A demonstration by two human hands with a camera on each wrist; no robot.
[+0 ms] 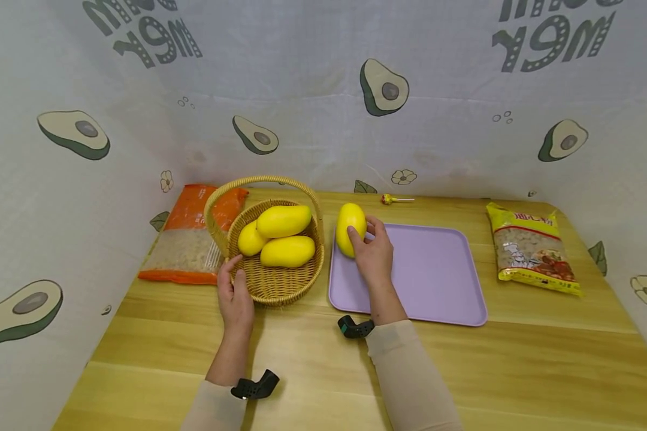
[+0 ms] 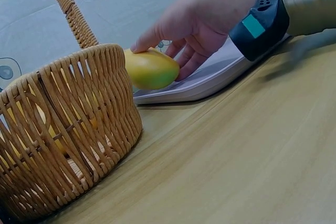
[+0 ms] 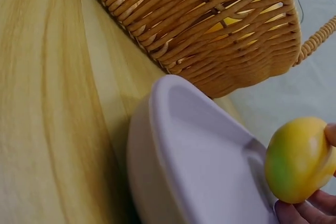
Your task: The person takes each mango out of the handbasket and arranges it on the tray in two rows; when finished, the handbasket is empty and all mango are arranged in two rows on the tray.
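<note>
My right hand holds a yellow mango between thumb and fingers, over the left end of the lilac tray. A green tinge shows on this mango's end in the right wrist view. Left of the tray stands a wicker basket with a tall arched handle and three yellow mangoes inside. My left hand lies against the basket's near left side, its fingers fairly straight along the rim. The left wrist view shows the basket wall but not the left hand itself.
An orange-topped clear bag lies behind and left of the basket. On the far right is a yellow printed bag. A small lollipop lies near the back edge. A patterned curtain hangs behind the wooden table.
</note>
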